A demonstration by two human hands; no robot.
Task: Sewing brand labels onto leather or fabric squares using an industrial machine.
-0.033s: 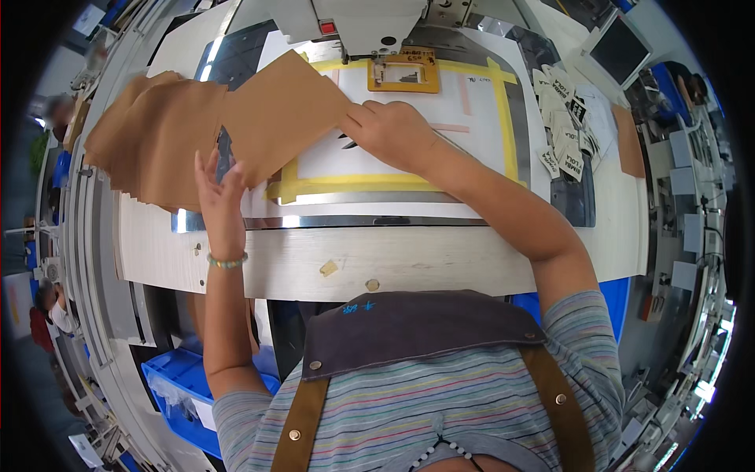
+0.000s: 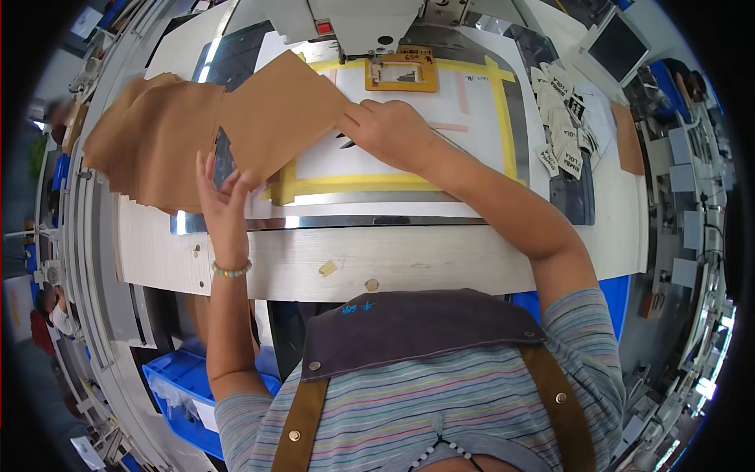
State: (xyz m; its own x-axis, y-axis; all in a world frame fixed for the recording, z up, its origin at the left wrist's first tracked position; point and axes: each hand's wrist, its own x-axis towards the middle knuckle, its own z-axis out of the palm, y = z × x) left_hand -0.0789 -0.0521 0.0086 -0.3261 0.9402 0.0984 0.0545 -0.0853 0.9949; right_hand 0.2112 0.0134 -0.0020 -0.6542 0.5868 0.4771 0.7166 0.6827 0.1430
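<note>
A flat brown sheet [image 2: 287,114], leather-like or paper-like, is held up at a slant above the left part of the white work area. My right hand [image 2: 389,134] pinches its right corner, the forearm reaching across the table. At the lower corner, my left hand [image 2: 225,193] has thumb and a finger closed on the edge, while its other fingers stretch upward. Left of the sheet lies a pile of similar brown pieces [image 2: 153,138] with uneven edges. Under the sheet, a white board [image 2: 401,161] is framed by yellow tape [image 2: 370,185].
A white machine head [image 2: 366,27] stands over a yellow frame [image 2: 401,72] at the back. Several printed white labels [image 2: 562,130] are heaped at right, near a brown piece [image 2: 627,140] and a dark screen [image 2: 620,47]. A blue bin [image 2: 177,425] sits below left.
My left hand has turned a little, and its thumb and finger have come together at the sheet's lower corner. The sheet and my right hand have barely shifted.
</note>
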